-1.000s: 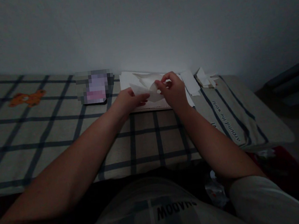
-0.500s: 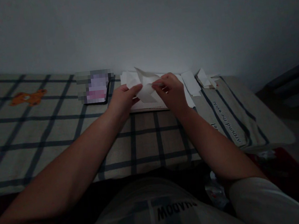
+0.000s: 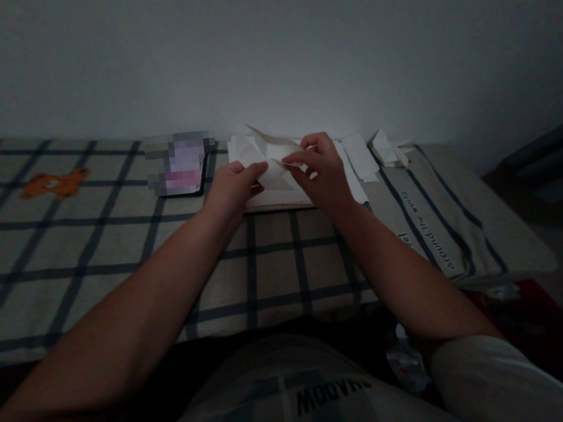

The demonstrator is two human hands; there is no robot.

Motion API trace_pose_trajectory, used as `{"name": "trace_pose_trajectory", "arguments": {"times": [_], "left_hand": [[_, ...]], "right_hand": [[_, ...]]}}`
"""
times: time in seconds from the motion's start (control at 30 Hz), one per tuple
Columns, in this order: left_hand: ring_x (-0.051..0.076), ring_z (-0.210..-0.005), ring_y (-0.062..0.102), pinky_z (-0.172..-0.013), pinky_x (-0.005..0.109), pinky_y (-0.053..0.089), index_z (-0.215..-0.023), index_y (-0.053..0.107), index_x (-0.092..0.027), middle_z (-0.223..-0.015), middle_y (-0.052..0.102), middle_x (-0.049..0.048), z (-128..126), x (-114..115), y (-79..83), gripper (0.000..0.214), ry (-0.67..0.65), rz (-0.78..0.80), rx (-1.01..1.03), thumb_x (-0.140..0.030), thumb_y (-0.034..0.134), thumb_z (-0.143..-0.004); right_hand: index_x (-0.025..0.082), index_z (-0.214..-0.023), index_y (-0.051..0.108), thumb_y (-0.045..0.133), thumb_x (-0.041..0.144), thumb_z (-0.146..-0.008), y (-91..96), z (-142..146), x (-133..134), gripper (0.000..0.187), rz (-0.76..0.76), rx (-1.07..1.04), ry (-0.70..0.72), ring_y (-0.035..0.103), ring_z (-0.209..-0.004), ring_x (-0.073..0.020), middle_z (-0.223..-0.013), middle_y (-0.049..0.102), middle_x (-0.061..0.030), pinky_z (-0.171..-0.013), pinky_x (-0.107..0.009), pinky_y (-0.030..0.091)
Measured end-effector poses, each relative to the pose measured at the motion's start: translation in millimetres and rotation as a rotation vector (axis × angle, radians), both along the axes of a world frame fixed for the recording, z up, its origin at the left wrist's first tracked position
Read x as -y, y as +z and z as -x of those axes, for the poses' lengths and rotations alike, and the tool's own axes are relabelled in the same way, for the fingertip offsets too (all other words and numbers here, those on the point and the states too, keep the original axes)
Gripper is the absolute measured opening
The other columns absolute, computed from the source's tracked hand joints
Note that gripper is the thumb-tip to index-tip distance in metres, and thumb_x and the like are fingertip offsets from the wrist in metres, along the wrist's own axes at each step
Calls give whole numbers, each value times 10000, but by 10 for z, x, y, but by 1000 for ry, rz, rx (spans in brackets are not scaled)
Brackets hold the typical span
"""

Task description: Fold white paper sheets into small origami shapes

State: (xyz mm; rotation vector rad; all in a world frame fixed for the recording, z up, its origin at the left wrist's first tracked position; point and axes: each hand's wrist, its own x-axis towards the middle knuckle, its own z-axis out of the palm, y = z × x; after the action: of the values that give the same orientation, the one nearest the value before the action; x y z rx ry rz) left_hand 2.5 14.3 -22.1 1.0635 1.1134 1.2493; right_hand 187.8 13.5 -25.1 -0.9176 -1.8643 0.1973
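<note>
Between my hands is a partly folded sheet of white paper, with one pointed flap standing up at the back. My left hand pinches its left side, thumb on top. The fingertips of my right hand are closed on a fold at its right side. Below the folded paper lies a stack of white paper sheets, partly hidden by my hands. To the right of the stack rest some narrow white paper pieces.
A phone, its screen blurred out, lies left of my hands on the checked cloth. Farther left is an orange bear-shaped piece. Folded paper scraps sit at the right, near the wall behind.
The paper's raised flap leans a little more to the left. My right hand's fingers have spread slightly and shifted on the fold, while my left hand stays nearly in place.
</note>
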Motion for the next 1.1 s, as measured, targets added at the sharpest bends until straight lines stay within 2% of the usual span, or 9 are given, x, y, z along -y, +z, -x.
{"name": "trace_pose_trajectory", "arguments": {"times": [0.1,0.23,0.33,0.57,0.8,1.1], "left_hand": [[166,-843,691,-783,282,569,-832,647,-176,-893,745,56,-7,2,11,177,-10,-16,30,-307,719,-737],[171,-824,693,-782,312,585,-867,645,-171,-863,734,45,-16,18,39,173,-13,-15,32,-304,692,-767],[174,-830,698,-784,315,587,-900,653,-175,-867,736,45,-13,34,56,183,-35,-14,31,-315,688,-788],[165,-842,700,-818,297,582,-851,656,-164,-868,744,57,-3,39,78,159,-50,24,82,-291,718,-778],[177,-895,709,-848,289,579,-881,711,-150,-956,768,73,8,28,37,188,-148,34,131,-225,768,-718],[158,-831,701,-833,301,578,-856,703,-148,-877,747,60,24,33,103,89,-111,82,96,-197,717,-782]], "right_hand": [[273,-983,674,598,279,-933,-17,-14,-16,92,-62,49,39,516,-819,-158,-1120,490,-59,-669,-315,503],[283,-1024,650,548,268,-948,-73,-50,-84,128,-135,152,56,536,-942,-181,-1171,491,-58,-779,-334,525],[296,-1034,640,531,229,-946,-95,-65,-109,155,-171,198,62,546,-972,-177,-1182,497,-49,-803,-327,525],[279,-1012,648,527,222,-944,-66,-57,-76,149,-158,236,18,564,-918,-168,-1173,522,-55,-809,-332,533],[269,-1040,648,515,277,-978,-89,-61,-102,147,-154,219,-38,548,-881,-159,-1177,501,-62,-773,-324,519],[267,-1043,659,513,292,-978,-45,-66,-74,162,-158,287,-59,555,-922,-179,-1174,521,-68,-810,-336,523]]}}
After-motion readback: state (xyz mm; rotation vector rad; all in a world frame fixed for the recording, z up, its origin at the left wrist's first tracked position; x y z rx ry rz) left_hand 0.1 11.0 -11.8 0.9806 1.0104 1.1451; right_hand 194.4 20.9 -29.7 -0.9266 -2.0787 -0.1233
